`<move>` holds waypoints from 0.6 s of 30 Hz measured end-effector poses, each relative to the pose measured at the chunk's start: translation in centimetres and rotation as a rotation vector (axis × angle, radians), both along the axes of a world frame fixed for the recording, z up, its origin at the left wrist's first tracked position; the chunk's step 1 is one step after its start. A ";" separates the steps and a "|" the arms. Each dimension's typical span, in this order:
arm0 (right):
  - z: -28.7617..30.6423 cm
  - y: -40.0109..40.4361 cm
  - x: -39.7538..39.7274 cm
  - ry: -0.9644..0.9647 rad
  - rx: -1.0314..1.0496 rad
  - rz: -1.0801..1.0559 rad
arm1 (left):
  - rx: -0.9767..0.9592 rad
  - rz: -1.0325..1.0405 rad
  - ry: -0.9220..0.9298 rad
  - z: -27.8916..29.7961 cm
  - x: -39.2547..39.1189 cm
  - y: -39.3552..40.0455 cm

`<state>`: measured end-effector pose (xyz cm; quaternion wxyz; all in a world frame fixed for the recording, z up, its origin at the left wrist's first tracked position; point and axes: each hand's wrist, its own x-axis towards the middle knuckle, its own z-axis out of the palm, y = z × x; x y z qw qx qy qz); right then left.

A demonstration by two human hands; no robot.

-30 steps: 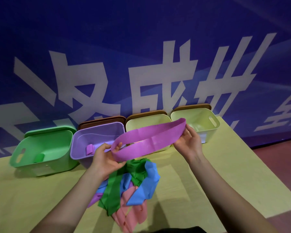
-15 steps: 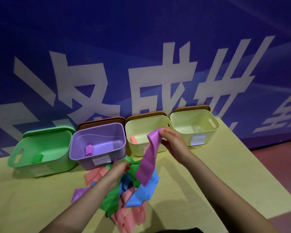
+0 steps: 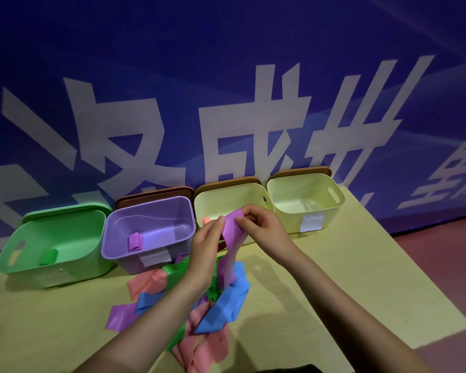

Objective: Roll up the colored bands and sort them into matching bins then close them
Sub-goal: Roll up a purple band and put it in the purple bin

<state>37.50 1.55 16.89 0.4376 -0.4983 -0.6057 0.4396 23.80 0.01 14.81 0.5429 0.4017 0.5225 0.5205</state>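
A purple band (image 3: 233,232) hangs down in front of the bins. My right hand (image 3: 261,227) pinches its top end and my left hand (image 3: 206,246) holds it at the left edge. Below lies a pile of loose bands (image 3: 218,300) in pink, blue, green and purple. Four open bins stand in a row: a green bin (image 3: 8,254) holding a green roll (image 3: 49,256), a purple bin (image 3: 189,224) holding a purple roll (image 3: 135,241), a pale yellow bin (image 3: 226,191) with a pink roll (image 3: 206,220), and a second pale yellow bin (image 3: 339,203).
Brown lids (image 3: 156,193) lean behind the three right bins and a green lid (image 3: 67,211) behind the green bin. A blue banner wall stands right behind them. The yellow table (image 3: 347,278) ends at the right over a red floor.
The purple band was stretched wide between both hands; the left end dropped and it now hangs. My left hand went down to the pile, then came back up to the band's top.
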 end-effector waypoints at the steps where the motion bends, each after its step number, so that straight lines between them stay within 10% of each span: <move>1: -0.1 -0.1 0.0 -0.008 -0.002 -0.004 | 0.010 0.017 0.019 0.1 0.0 0.0; 18: 1.0 0.0 -0.4 0.191 0.096 -0.087 | 0.251 -0.053 0.023 4.6 -1.0 1.1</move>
